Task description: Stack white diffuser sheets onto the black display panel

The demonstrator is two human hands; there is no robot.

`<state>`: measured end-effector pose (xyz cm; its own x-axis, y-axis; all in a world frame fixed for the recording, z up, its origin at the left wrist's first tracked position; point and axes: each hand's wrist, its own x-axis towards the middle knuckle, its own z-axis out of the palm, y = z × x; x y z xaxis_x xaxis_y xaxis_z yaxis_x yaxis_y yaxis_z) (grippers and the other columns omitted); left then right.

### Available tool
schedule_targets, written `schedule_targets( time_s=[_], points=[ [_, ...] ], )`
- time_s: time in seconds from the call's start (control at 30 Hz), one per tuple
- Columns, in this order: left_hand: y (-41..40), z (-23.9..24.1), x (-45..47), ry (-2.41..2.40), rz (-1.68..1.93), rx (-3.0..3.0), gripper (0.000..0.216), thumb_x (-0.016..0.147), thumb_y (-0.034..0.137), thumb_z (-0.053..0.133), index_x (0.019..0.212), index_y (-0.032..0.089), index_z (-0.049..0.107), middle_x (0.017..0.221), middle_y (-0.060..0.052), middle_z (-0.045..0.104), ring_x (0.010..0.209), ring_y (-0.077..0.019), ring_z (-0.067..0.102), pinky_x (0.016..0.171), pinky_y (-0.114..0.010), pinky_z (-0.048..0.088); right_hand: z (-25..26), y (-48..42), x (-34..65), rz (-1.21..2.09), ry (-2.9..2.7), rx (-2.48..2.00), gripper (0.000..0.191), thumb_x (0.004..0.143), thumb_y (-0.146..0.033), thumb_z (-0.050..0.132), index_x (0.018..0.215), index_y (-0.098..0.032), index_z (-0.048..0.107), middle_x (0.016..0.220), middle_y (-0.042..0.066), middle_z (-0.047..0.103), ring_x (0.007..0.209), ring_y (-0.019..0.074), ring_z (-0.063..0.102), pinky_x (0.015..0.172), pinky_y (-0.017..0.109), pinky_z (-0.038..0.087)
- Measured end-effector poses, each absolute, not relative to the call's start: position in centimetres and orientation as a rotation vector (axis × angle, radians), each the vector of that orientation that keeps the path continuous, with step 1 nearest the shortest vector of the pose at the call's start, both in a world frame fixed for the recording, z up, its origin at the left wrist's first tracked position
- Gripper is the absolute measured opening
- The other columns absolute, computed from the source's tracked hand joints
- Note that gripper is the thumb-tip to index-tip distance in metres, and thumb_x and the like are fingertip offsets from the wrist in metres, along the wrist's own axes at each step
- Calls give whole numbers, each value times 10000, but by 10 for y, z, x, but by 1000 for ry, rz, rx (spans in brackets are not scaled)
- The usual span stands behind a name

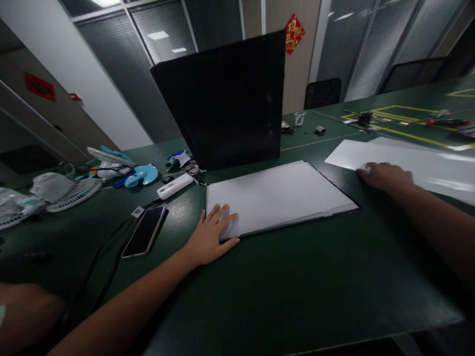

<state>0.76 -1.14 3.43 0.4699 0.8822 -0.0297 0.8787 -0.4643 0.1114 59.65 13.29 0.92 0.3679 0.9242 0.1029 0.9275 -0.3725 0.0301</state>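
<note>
A dark green table [297, 296] spreads under everything, with the stack of white paper [274, 198] lying flat near its middle. Just behind the paper stack a broad black panel [230, 104] stands upright, leaning slightly; whether the two are joined I cannot tell. The paper stack itself has a thin black edge showing along its front and right sides, and its sheets are a little uneven at the front right corner. To the right of the paper stack, apart from it, lie loose glossy white sheets [441, 168], partly overlapping.

The left hand [211, 237] rests on the front left corner of the paper stack, fingers spread, thumb along the front edge. The right hand [389, 177], well to the right of the paper stack, is at the near edge of the loose sheets with its fingers bent close together; I cannot tell whether it pinches them.

Far left of the paper stack is a white slatted piece [76, 194]. Nearer on that side lie a phone [145, 232], screen up, and a white stick-shaped device [174, 186]. Behind the paper stack, to the right, stands a clear cup [300, 118], with a small grey cylinder [319, 130] beside it.
</note>
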Motion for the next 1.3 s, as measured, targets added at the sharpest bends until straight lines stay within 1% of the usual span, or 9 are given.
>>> schedule_targets(
  time_s=[0.1, 0.23, 0.33, 0.47, 0.6, 0.83, 1.03, 1.13, 1.3],
  points=[
    [-13, 36, 9, 1568, 28, 2594, 749, 984, 693, 529, 1621, 324, 392, 1752, -93, 210, 1612, -398, 134, 1260, -705, 136, 12, 134, 592, -113, -1729, -2574, 763, 1025, -664, 234, 1542, -192, 538, 1428, 288, 548, 1220, 388, 549, 920, 529, 412],
    [-14, 38, 10, 1559, 19, 2588, 746, 988, 689, 522, 1620, 315, 394, 1753, -96, 199, 1611, -405, 132, 1256, -712, 134, 14, 135, 588, -97, -1733, -2550, 776, 1023, -666, 256, 1547, -162, 527, 1456, 316, 509, 1297, 406, 484, 951, 538, 388],
    [-13, 38, 9, 1551, 24, 2594, 750, 991, 698, 512, 1624, 318, 386, 1752, -96, 201, 1610, -408, 126, 1254, -718, 129, 11, 135, 584, -63, -1684, -2550, 905, 981, -768, 243, 1564, -126, 501, 1521, 346, 429, 1381, 449, 403, 992, 585, 358],
    [-12, 36, 8, 1559, 21, 2606, 748, 993, 693, 514, 1626, 318, 383, 1750, -102, 215, 1613, -400, 124, 1261, -705, 124, 8, 137, 577, 29, -1554, -2584, 1032, 933, -856, 171, 1625, -128, 408, 1631, 345, 274, 1495, 496, 245, 1083, 671, 237],
    [-12, 35, 7, 1555, 41, 2606, 746, 989, 702, 514, 1625, 334, 385, 1750, -87, 216, 1610, -405, 138, 1260, -709, 130, 13, 136, 574, 101, -1582, -2571, 994, 937, -848, 221, 1594, -139, 451, 1548, 343, 404, 1417, 483, 371, 1041, 653, 295],
    [-12, 35, 7, 1557, 28, 2600, 755, 993, 704, 509, 1632, 326, 373, 1751, -98, 213, 1613, -395, 131, 1258, -709, 134, 23, 126, 562, -85, -1712, -2508, 882, 989, -770, 254, 1527, -124, 521, 1435, 337, 515, 1279, 438, 491, 949, 562, 372],
    [-12, 35, 8, 1563, 33, 2609, 749, 989, 693, 520, 1630, 334, 374, 1749, -89, 221, 1612, -393, 141, 1261, -702, 145, 37, 116, 551, -184, -1711, -2443, 805, 1046, -677, 177, 1420, -92, 584, 1308, 304, 612, 1139, 373, 578, 875, 474, 391],
    [-13, 36, 8, 1560, 36, 2609, 745, 991, 692, 516, 1631, 339, 371, 1749, -83, 223, 1611, -394, 149, 1260, -704, 152, 48, 105, 537, -365, -1650, -2291, 817, 1048, -677, 136, 1417, -95, 574, 1234, 275, 656, 1066, 354, 606, 828, 434, 385],
    [-12, 36, 6, 1547, 49, 2602, 750, 986, 717, 506, 1628, 354, 371, 1753, -73, 210, 1608, -409, 144, 1252, -721, 148, 56, 84, 505, -586, -1694, -1842, 770, 1057, -643, 234, 1451, -55, 536, 1280, 264, 655, 1129, 332, 611, 950, 396, 409]
  ],
)
